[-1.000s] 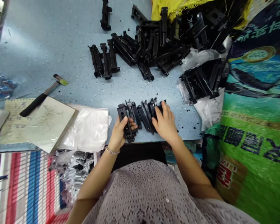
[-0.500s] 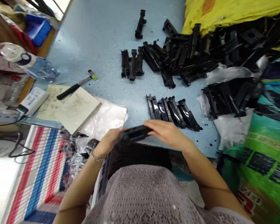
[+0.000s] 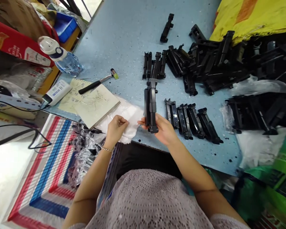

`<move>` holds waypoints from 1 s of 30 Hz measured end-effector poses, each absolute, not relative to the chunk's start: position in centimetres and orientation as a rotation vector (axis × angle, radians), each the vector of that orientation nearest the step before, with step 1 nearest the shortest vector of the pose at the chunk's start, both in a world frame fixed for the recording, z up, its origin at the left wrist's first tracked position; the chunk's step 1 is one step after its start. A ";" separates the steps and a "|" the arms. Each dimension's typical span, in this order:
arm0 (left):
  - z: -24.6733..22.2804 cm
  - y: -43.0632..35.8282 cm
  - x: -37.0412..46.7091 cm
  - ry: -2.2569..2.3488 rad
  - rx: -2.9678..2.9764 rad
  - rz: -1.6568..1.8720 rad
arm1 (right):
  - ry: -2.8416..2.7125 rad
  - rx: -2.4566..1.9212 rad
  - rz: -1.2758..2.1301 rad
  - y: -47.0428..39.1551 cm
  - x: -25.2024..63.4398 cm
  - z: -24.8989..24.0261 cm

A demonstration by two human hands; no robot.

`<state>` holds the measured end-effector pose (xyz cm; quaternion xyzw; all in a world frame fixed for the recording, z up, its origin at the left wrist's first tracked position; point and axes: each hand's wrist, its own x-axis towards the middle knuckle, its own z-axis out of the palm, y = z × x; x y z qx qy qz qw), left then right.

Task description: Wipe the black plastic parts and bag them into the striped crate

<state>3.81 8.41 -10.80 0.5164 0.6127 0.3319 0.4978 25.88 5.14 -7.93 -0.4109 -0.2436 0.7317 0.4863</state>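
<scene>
My right hand [image 3: 165,128] grips a long black plastic part [image 3: 152,109] by its near end and holds it upright above the table's front edge. Thumb and fingers of my left hand [image 3: 116,128] are pinched together over a stack of clear plastic bags [image 3: 131,111]; whether a bag is caught between them I cannot make out. Just right of the held part, several similar black parts [image 3: 184,121] lie side by side in a slanting row. Another short row of black parts [image 3: 157,65] lies farther back, beside a large heap of them [image 3: 205,63].
A small hammer [image 3: 97,83] lies across a notepad [image 3: 95,103], left of the bags. Behind it stand a water bottle [image 3: 62,57] and a white box-shaped device [image 3: 57,92]. Below left, a striped basket [image 3: 44,165] holds bagged parts [image 3: 88,156]. Yellow sacking [image 3: 257,19] lies back right.
The black part was held level between both hands; now only my right hand has it, turned upright. My left hand has let go and come over the plastic bags. The view has shifted left.
</scene>
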 end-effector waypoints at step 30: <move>-7.8 10.1 1.1 1.541 2.185 0.609 | -0.519 -0.673 2.144 2.8 24.4 -10.8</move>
